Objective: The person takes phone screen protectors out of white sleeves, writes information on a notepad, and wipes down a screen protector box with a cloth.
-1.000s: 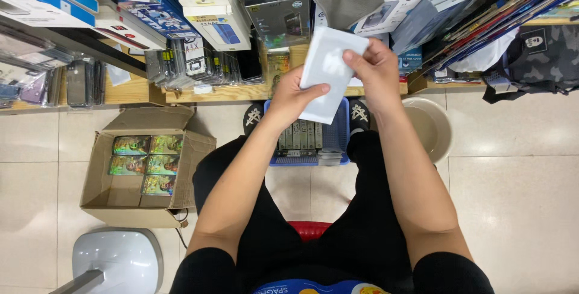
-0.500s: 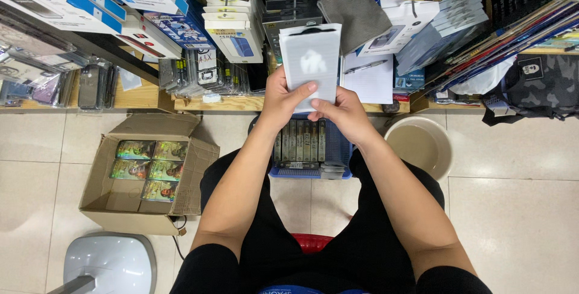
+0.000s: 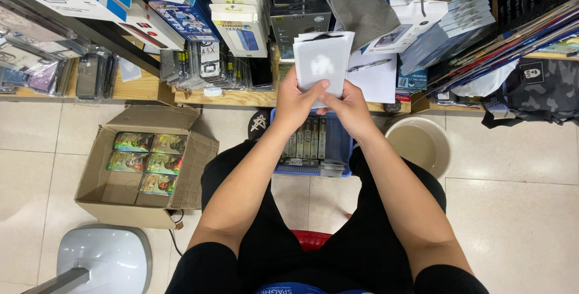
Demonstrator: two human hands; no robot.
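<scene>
Above the blue basket, both hands grip one flat white packet by its lower edge: left hand closed with thumb across the front, right hand pinching beside it. Packet is thin, rectangular, glossy, held upright. Basket is plastic mesh, holding slim packs standing on edge. Left on the tiled floor, an open cardboard box holds shiny holographic packs. Right, a beige round bucket.
</scene>
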